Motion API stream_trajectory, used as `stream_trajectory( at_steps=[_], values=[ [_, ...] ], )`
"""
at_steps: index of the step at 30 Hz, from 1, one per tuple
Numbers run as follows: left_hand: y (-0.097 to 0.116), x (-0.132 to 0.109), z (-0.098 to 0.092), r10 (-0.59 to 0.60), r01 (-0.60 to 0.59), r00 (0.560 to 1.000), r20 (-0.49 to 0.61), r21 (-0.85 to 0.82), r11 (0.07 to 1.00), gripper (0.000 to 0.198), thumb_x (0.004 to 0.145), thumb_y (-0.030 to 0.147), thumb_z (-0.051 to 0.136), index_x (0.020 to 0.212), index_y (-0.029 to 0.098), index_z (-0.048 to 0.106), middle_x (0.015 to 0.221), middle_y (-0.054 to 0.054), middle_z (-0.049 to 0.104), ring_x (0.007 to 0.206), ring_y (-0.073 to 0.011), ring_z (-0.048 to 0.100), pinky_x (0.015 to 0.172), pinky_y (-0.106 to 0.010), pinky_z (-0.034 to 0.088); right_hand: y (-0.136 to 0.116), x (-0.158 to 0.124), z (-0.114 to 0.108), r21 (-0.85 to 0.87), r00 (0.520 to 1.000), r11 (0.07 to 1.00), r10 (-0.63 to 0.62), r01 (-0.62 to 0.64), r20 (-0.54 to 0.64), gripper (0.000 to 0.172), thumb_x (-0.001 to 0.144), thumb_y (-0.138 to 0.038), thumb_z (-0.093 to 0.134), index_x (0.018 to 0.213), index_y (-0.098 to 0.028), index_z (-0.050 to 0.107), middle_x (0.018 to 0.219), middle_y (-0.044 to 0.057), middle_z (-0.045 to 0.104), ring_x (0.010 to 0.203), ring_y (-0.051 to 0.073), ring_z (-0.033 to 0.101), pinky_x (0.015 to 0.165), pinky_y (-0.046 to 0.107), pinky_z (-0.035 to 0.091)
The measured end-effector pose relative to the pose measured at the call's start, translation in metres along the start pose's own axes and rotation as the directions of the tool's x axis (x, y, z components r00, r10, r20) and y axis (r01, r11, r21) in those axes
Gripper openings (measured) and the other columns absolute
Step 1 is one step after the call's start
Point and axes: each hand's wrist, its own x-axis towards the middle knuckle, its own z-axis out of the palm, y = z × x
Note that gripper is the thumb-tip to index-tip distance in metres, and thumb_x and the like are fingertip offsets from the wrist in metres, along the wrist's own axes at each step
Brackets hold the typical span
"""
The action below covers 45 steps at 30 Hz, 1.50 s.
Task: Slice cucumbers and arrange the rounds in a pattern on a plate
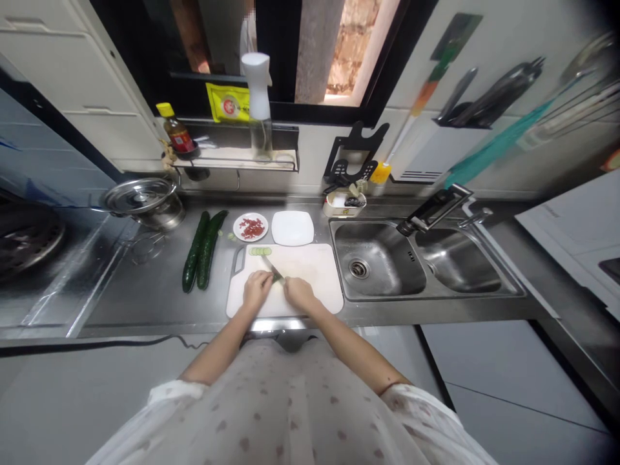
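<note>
A white cutting board (314, 278) lies on the counter in front of me. On it my right hand (299, 294) is closed around the handle of a knife (271, 266), whose blade slants away to the upper left. My left hand (258, 289) rests on the board beside the blade, its fingers bent and pressed together. Some green shows between the two hands, but what the left fingers hold is too small to make out. A short row of cucumber slices (260, 251) lies near the board's far left corner. Two whole cucumbers (208, 252) lie left of the board.
Behind the board stand a plate of chopped red pieces (250, 227) and a white square plate (292, 227). A steel double sink (380, 258) with a faucet (436, 210) is on the right. A lidded pot (157, 203) stands at the back left, below a shelf (237, 157) with bottles.
</note>
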Motion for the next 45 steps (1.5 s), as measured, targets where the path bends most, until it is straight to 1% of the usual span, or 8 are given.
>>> stream_trajectory(
  at_steps=[6,9,17,20,25,32,37,45],
  values=[
    [0.002,0.000,-0.002,-0.001,0.001,1.000,0.010,0.008,1.000,0.024,0.092,0.030,0.047,0.095,0.022,0.070,0.095,-0.006,0.069,0.093,-0.0195,0.059,0.087,-0.034,0.046,-0.005,0.011,-0.001,0.021,1.000,1.000,-0.003,0.003,0.000,0.033,0.093,-0.017,0.035,0.110,-0.012,0.063,0.107,0.015,0.068,0.101,0.021,0.063,0.083,0.028,0.045],
    [0.004,0.000,-0.004,0.002,-0.002,1.000,0.005,0.008,1.000,0.024,0.092,0.030,0.047,0.095,0.023,0.070,0.096,-0.006,0.069,0.093,-0.0197,0.059,0.085,-0.033,0.045,-0.007,0.012,-0.001,0.022,1.000,1.000,-0.006,0.007,-0.003,0.034,0.093,-0.016,0.034,0.111,-0.012,0.063,0.109,0.015,0.068,0.102,0.022,0.062,0.084,0.029,0.044],
    [0.003,0.000,-0.002,0.005,-0.006,1.000,-0.004,-0.013,1.000,0.022,0.091,0.029,0.049,0.096,0.023,0.069,0.096,-0.005,0.069,0.094,-0.0195,0.059,0.086,-0.033,0.045,0.003,-0.007,0.004,-0.004,1.000,1.000,0.017,-0.017,0.008,0.033,0.093,-0.018,0.034,0.109,-0.013,0.063,0.104,0.014,0.069,0.097,0.021,0.064,0.080,0.028,0.045],
    [0.002,0.000,-0.002,-0.002,0.002,1.000,-0.006,-0.013,1.000,0.022,0.091,0.029,0.049,0.095,0.023,0.069,0.096,-0.005,0.069,0.094,-0.0197,0.060,0.086,-0.033,0.046,0.004,-0.010,0.004,-0.014,1.000,1.000,0.020,-0.020,0.010,0.033,0.093,-0.017,0.035,0.110,-0.013,0.063,0.104,0.014,0.069,0.097,0.022,0.064,0.079,0.029,0.045],
    [0.003,0.000,-0.003,0.001,-0.001,1.000,0.000,-0.016,1.000,0.022,0.091,0.029,0.048,0.095,0.023,0.069,0.096,-0.005,0.069,0.093,-0.0196,0.060,0.085,-0.033,0.046,0.001,-0.004,0.002,-0.011,1.000,1.000,0.015,-0.015,0.022,0.033,0.093,-0.018,0.036,0.111,-0.013,0.062,0.106,0.014,0.069,0.099,0.022,0.063,0.081,0.029,0.044],
    [0.004,0.000,-0.003,0.024,-0.024,1.000,-0.005,-0.008,1.000,0.022,0.092,0.028,0.049,0.095,0.022,0.069,0.096,-0.005,0.069,0.093,-0.0190,0.059,0.086,-0.032,0.046,-0.003,0.011,0.006,-0.001,1.000,1.000,-0.002,0.002,-0.008,0.033,0.093,-0.016,0.035,0.110,-0.012,0.063,0.106,0.015,0.069,0.100,0.022,0.063,0.082,0.029,0.045],
    [0.005,-0.001,-0.004,0.018,-0.018,1.000,-0.011,-0.003,1.000,0.022,0.092,0.029,0.049,0.096,0.022,0.069,0.097,-0.005,0.069,0.094,-0.0195,0.059,0.086,-0.033,0.046,-0.006,0.017,0.006,0.022,1.000,1.000,-0.009,0.009,-0.013,0.034,0.093,-0.017,0.034,0.109,-0.012,0.064,0.108,0.015,0.068,0.101,0.022,0.063,0.083,0.028,0.045],
    [0.001,0.001,-0.001,0.027,-0.027,1.000,-0.011,0.003,1.000,0.022,0.092,0.029,0.049,0.095,0.022,0.069,0.096,-0.005,0.069,0.092,-0.0197,0.059,0.084,-0.032,0.046,0.000,0.000,0.009,-0.011,1.000,1.000,0.029,-0.029,0.011,0.033,0.092,-0.016,0.036,0.111,-0.014,0.063,0.105,0.014,0.069,0.099,0.021,0.063,0.082,0.029,0.044]
  ],
)
